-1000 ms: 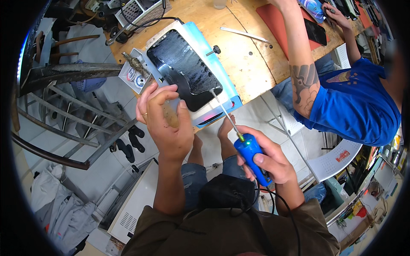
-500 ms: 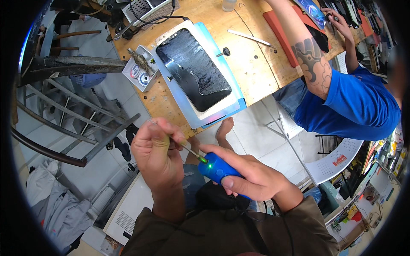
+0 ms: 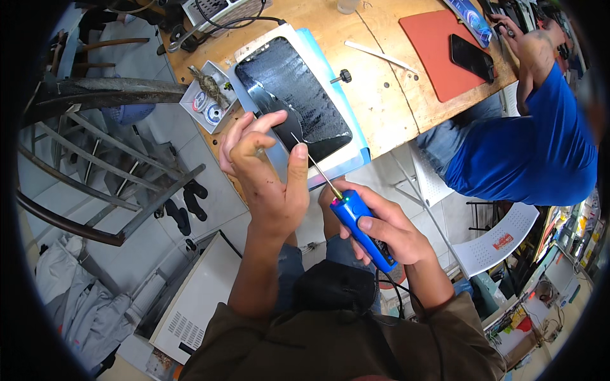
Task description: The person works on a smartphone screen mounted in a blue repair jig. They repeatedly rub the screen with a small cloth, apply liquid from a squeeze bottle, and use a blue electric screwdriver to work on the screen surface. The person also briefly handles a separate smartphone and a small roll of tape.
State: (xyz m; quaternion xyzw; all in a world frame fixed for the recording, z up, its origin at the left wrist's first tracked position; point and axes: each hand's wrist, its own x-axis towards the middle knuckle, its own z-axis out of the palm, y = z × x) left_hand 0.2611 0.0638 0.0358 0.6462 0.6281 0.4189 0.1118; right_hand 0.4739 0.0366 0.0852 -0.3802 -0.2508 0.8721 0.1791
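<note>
In my right hand point(image 3: 397, 232) is a blue handheld rotary tool point(image 3: 363, 230) with small lit lights and a thin metal shaft. The shaft points up and left, its tip near the thumb of my left hand point(image 3: 270, 165). That left hand is held up with its fingers apart and curled, and nothing shows in it. Beyond it lies a black phone screen point(image 3: 289, 82), partly covered by a rough, wrinkled film. The screen rests on a white plate point(image 3: 340, 147) with a black clamp knob point(image 3: 344, 76), on top of a light blue mat point(image 3: 309, 41).
A small white box point(image 3: 218, 119) with round spools stands left of the plate. On the wooden table point(image 3: 381, 117) are a white stick point(image 3: 381, 57) and a red mat point(image 3: 438, 86) bearing a black phone point(image 3: 471, 58). A person in blue point(image 3: 515, 152) sits at the right.
My left hand has let go of the tool's shaft and spread, moving up over the screen's near edge. The tool has shifted right and turned upward. The co-worker's arm has drawn back right.
</note>
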